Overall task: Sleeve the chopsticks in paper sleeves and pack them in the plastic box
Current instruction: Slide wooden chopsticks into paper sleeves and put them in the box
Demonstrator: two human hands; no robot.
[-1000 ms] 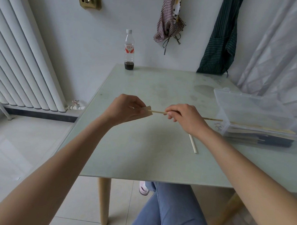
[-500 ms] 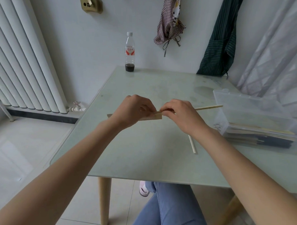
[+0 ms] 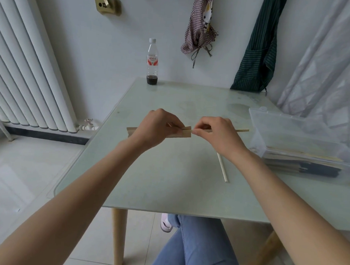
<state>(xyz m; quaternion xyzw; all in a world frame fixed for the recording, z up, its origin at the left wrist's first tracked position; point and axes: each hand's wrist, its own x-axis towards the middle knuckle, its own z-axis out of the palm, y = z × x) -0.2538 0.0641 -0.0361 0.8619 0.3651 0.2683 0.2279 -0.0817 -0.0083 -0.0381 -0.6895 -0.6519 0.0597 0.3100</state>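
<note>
While left hand point(image 3: 158, 128) grips sleeve point(image 3: 183, 131) (tan); right hand point(image 3: 215, 133) pinches chopstick point(image 3: 242, 130).

A: Pale green glass table point(image 3: 168, 181), tan paper sleeve point(image 3: 185, 132) at centre frame, cream chopstick point(image 3: 222, 167) lying loose to its lower right.

B: Top of frame: maroon-and-white checked cloth point(image 3: 197, 28), dark green apron point(image 3: 256, 56) with thin pale stripes.

A: Clear bottle point(image 3: 152, 62), red-and-white label, dark liquid. White radiator point(image 3: 23, 67) left, blue jeans point(image 3: 194, 246) bottom.

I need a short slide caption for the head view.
Left hand holds paper sleeve; right hand feeds in a chopstick.
</note>
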